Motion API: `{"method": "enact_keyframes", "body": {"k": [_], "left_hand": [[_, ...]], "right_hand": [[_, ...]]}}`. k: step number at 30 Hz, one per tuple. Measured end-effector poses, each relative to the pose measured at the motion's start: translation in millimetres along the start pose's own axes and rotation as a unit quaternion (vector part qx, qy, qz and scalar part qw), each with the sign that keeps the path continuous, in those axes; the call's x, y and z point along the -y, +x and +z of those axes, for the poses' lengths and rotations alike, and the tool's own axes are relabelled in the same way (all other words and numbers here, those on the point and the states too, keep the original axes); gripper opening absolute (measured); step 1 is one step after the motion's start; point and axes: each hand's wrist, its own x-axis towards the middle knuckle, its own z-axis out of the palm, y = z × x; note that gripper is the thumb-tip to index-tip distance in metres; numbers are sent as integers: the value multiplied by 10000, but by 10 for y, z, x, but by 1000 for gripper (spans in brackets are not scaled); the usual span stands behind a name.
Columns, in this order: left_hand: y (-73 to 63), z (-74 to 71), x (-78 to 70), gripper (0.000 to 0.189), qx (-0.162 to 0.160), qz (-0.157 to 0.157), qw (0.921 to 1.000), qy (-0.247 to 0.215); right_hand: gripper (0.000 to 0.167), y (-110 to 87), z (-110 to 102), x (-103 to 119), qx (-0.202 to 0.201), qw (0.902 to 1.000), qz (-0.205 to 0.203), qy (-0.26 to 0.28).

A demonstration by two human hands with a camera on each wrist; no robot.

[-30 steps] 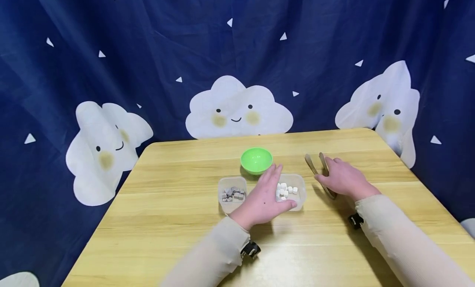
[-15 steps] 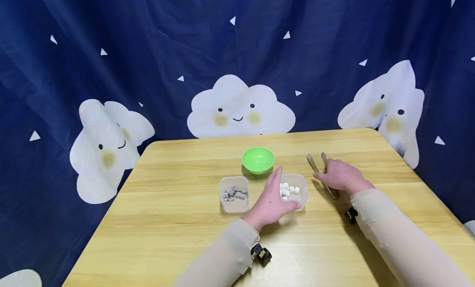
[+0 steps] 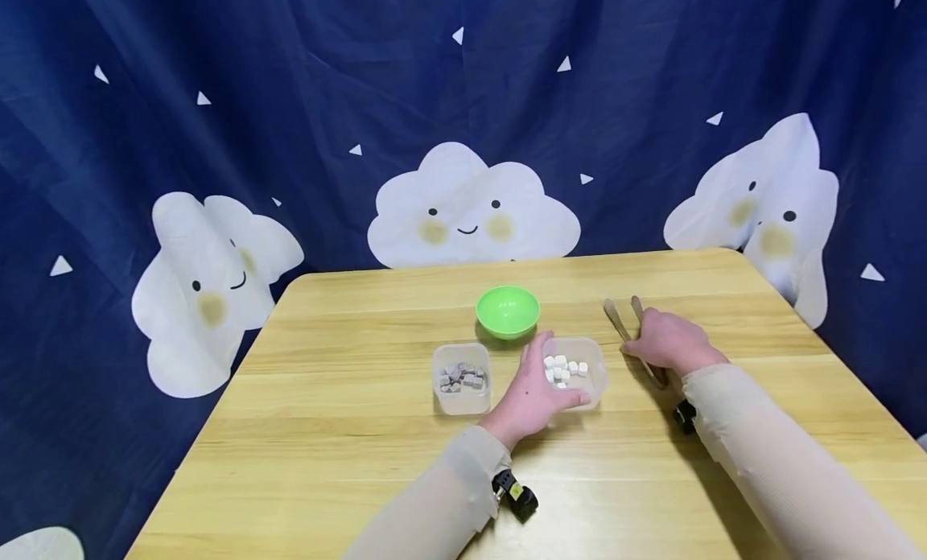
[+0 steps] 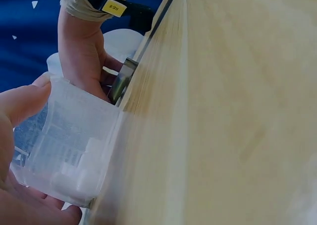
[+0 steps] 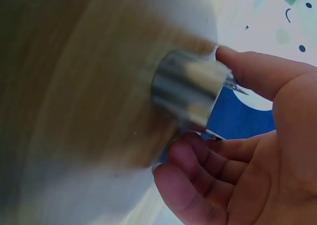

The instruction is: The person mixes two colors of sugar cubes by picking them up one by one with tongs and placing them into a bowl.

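Observation:
My left hand (image 3: 527, 401) holds a clear plastic container (image 3: 598, 367) by its sides, thumb at the near side and fingers at the far left. Several white cubes (image 3: 561, 370) lie in it; through its wall in the left wrist view they look like pale blocks (image 4: 86, 170). My right hand (image 3: 673, 341) grips metal tongs (image 3: 615, 318) between thumb and fingers, over the table's right side. The tongs' two arms point away from me and stand apart. In the right wrist view their shiny bent end (image 5: 185, 86) shows between thumb and fingertips.
A second clear container (image 3: 463, 405) with several grey cubes (image 3: 462, 376) stands left of the held one. Behind them is a green bowl (image 3: 508, 310). The wooden table (image 3: 311, 431) ends at a blue curtain (image 3: 319, 101) with white clouds.
My left hand has shifted slightly right, off the grey-cube container and around the white-cube container's side. The right hand stays at the tongs with little change. The view has shifted slightly.

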Motion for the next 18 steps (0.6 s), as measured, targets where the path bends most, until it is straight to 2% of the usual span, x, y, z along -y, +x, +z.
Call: {"method": "enact_keyframes", "body": {"k": [5,8,15,18], "left_hand": [[27,11,47,107,75,4,9986,-532],[29,18,73,103,148,-98,9971,-740],[55,0,68,102,182,-24,9976,-667],[44,-13,83,103,191,-73,9976,-665]], "right_hand": [[40,-26,-18,-2,112,9999,-18,29],[37,-57,-23,-16,91,9999,-119,41],[44,-126,-73,-60,-419,9980,-406,-254],[43,-157,-88,-61,-594,9954,-703,-273]]}}
